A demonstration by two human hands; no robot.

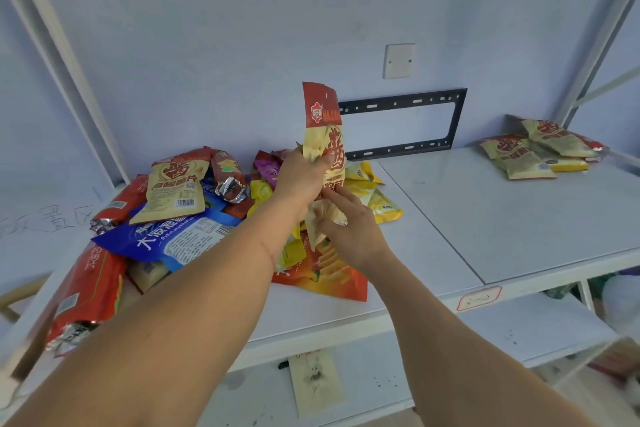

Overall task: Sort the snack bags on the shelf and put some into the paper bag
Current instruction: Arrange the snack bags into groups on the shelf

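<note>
left hand (300,174): bare, with no glove, ring or other jewellery visible on the part that shows
left forearm (194,288): bare along its whole visible length, no sleeve in view; a thin reddish scratch-like line runs slantwise across it a little below the wrist
left wrist: no watch, strap or band
right hand (349,230): bare, without glove; no ring can be made out on the fingers that show
right forearm (460,350): bare to the frame's lower edge, no sleeve or cuff in view, no marks to be seen
right wrist: no watch or bracelet
clothing: none shows anywhere on either arm
</note>
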